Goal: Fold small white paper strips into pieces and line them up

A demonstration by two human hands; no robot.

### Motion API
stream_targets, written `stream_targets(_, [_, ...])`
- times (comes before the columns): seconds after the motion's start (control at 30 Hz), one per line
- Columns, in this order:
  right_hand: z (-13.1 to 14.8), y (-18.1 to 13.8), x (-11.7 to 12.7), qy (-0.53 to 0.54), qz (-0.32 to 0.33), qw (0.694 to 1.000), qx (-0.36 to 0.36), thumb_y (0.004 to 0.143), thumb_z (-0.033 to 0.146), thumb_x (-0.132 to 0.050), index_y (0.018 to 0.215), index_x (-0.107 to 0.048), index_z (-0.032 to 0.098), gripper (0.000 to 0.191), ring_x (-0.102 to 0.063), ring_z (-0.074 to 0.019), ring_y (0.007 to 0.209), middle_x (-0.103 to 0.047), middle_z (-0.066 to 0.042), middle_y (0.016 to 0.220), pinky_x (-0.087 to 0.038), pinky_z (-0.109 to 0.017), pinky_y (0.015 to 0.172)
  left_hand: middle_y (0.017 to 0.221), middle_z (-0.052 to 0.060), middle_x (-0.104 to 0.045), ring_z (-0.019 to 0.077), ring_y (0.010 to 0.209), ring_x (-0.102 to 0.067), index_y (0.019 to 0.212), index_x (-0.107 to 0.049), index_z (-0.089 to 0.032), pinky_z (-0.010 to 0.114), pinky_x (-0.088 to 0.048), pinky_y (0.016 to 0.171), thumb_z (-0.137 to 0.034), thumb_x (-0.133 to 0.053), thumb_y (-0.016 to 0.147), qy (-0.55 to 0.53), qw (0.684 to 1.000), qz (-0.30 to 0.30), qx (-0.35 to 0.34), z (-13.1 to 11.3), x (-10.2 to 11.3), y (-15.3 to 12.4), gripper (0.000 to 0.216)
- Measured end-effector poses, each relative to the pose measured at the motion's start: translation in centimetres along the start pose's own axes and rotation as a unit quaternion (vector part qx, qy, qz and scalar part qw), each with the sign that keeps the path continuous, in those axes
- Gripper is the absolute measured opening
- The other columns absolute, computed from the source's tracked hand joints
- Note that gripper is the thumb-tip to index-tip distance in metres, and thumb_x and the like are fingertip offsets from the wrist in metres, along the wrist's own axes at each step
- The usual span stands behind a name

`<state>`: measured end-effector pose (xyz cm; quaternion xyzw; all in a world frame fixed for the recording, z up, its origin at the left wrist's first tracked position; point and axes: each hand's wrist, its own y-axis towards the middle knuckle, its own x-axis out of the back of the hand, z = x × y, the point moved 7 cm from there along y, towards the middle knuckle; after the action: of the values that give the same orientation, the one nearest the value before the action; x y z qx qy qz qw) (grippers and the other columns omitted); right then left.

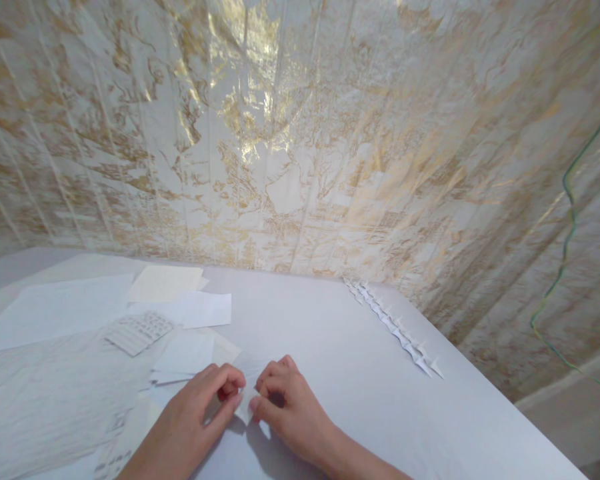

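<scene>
Both my hands meet at the near middle of a white table (330,333). My left hand (195,413) has its fingers curled, thumb and forefinger pinching a small folded piece of white paper (244,405). My right hand (285,407) is also closed, its fingertips pressing on the same paper from the right. Most of the small paper is hidden between the fingers.
Loose white sheets (55,310) and smaller paper pieces (205,310) lie on the left half of the table, one printed with a grid (137,331). A row of several small folded paper figures (397,330) runs along the right edge by the gold-marbled wall. A green cable (570,227) hangs at right.
</scene>
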<state>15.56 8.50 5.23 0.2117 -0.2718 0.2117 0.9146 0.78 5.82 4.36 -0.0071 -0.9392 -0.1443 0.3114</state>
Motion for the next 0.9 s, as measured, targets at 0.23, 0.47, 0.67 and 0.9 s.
stream_targets(0.23, [0.4, 0.0, 0.2, 0.021, -0.008, 1.000, -0.014, 0.082, 0.009, -0.074, 0.061, -0.059, 0.018, 0.027, -0.051, -0.0179, 0.087, -0.057, 0.001, 0.077, -0.038, -0.035, 0.084, 0.103, 0.002, -0.073, 0.0239, 0.098, -0.068, 0.109, -0.063, -0.027, 0.036, -0.051, 0.092, -0.045, -0.058, 0.086, -0.102, 0.991, 0.045, 0.075, 0.8, -1.2, 0.1, 0.030])
stream_targets(0.47, [0.2, -0.1, 0.1, -0.005, 0.005, 0.999, -0.039, 0.083, 0.004, -0.068, 0.058, -0.064, 0.018, 0.029, -0.053, -0.0177, 0.088, -0.059, 0.000, 0.074, -0.038, -0.035, 0.085, 0.076, -0.005, -0.062, 0.0191, 0.076, -0.065, 0.107, -0.058, -0.027, 0.031, -0.049, 0.078, -0.037, -0.052, 0.090, -0.048, 0.996, 0.036, 0.065, 0.6, -0.5, -0.1, 0.020])
stream_targets(0.67, [0.6, 0.1, 0.4, -0.164, 0.073, 0.984, -0.006, 0.078, 0.009, -0.070, 0.068, -0.064, 0.017, 0.015, -0.054, -0.0205, 0.088, -0.062, -0.003, 0.080, -0.040, -0.035, 0.085, 0.087, 0.001, -0.066, 0.0220, 0.088, -0.060, 0.082, -0.066, -0.027, 0.032, -0.049, 0.080, -0.021, -0.052, 0.090, 0.098, 0.989, 0.071, -0.082, -1.2, -1.5, -0.7, 0.017])
stream_targets(0.9, [3.0, -0.4, -0.2, -0.259, 0.114, 0.929, 0.240, 0.089, 0.012, -0.065, 0.094, -0.063, 0.019, 0.009, -0.057, -0.0189, 0.084, -0.066, -0.004, 0.093, -0.043, -0.029, 0.075, 0.100, 0.002, -0.068, 0.0236, 0.095, -0.062, 0.090, -0.069, -0.027, 0.037, -0.051, 0.088, -0.020, -0.052, 0.089, 0.124, 0.984, 0.078, -0.105, -1.4, -1.5, -0.9, 0.018])
